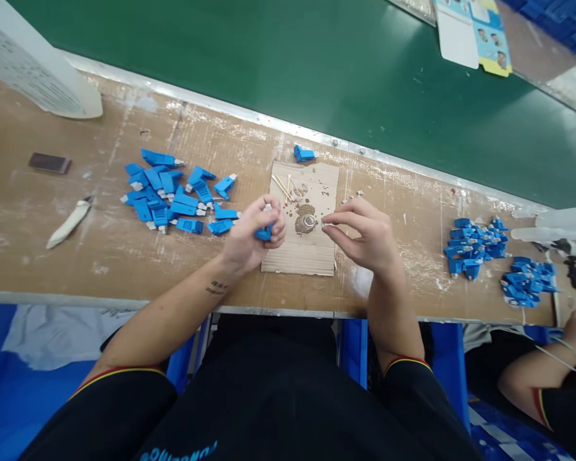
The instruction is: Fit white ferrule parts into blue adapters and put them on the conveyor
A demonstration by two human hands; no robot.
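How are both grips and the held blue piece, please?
Left grip holds blue plastic piece. Right grip at cardboard sheet's edge, contents unclear. No visible obstruction.

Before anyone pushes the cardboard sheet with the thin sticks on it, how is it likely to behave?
The cardboard sheet looks thin, so it is probably light and slightly bendy. Lying flat on the table, it would likely slide rather than tip. The thin sticks on it might shift.
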